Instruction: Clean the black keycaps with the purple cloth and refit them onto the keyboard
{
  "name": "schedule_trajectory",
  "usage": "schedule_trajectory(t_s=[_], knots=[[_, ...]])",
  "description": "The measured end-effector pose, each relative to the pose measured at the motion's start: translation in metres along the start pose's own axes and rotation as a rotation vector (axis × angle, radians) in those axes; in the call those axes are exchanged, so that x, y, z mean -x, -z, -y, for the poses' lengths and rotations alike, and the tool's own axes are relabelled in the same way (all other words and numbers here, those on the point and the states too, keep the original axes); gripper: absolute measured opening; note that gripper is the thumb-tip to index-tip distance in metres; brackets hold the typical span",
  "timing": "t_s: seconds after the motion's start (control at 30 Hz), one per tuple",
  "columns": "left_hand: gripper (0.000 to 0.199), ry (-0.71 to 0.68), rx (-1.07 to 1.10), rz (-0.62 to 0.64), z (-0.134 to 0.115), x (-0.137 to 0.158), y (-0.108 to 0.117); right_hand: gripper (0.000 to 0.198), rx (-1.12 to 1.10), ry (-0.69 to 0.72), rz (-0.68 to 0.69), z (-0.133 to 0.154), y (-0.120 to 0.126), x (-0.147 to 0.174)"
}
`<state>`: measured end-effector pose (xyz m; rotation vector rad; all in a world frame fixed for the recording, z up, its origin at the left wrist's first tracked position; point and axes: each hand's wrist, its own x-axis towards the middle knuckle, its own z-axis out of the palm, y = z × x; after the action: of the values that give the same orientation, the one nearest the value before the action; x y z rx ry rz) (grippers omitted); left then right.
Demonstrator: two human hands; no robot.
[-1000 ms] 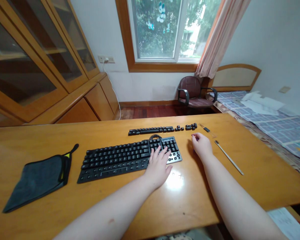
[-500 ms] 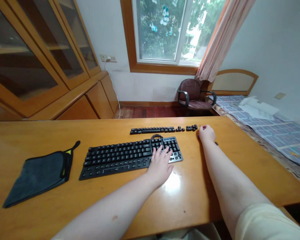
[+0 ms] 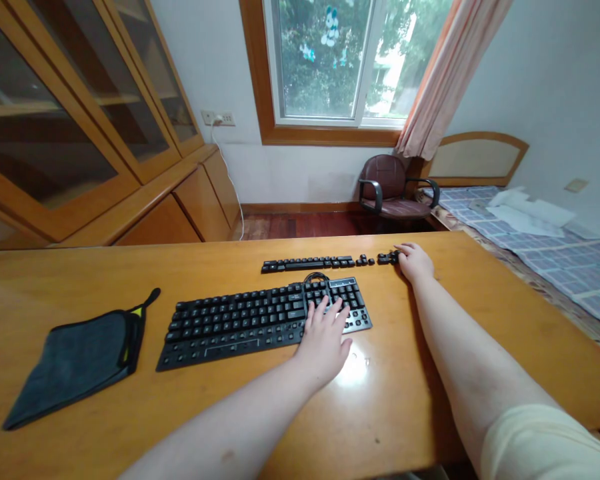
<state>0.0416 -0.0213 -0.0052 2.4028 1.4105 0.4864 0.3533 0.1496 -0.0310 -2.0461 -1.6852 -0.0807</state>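
A black keyboard lies on the wooden table, its front row and part of the number pad stripped of keycaps. My left hand rests on the number pad side with fingers spread, gripping nothing. Behind the keyboard, removed black keycaps form a row, including a long space bar. At the row's right end, my right hand has its fingers bent together against a small cluster of keycaps. It appears to pinch a keycap there, partly hidden by the fingers.
A folded dark grey cloth with a black loop lies at the left of the table. The keyboard's coiled cable sits behind it. Beyond the table stand a brown armchair, a bed and a glass-fronted cabinet.
My right hand has moved slightly left, up against the end of the keycap cluster. A small dark piece near my right wrist no longer shows. My left hand stays on the keyboard.
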Motion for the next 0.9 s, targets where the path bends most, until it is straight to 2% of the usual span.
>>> schedule_trajectory(t_s=[0.13, 0.5, 0.7, 0.9], knots=[[0.056, 0.000, 0.005, 0.008, 0.000, 0.000, 0.001, 0.033, 0.029, 0.019, 0.018, -0.004, -0.003, 0.000], [0.057, -0.007, 0.025, 0.001, 0.000, -0.001, 0.001, 0.028, 0.077, -0.101, -0.028, 0.001, 0.005, 0.011], [0.056, -0.010, 0.026, -0.002, 0.000, -0.001, 0.001, 0.034, 0.076, -0.088, -0.024, -0.001, 0.007, 0.014], [0.056, -0.005, 0.029, 0.000, -0.001, -0.001, 0.001, 0.036, 0.073, -0.003, 0.018, 0.000, 0.008, 0.015]])
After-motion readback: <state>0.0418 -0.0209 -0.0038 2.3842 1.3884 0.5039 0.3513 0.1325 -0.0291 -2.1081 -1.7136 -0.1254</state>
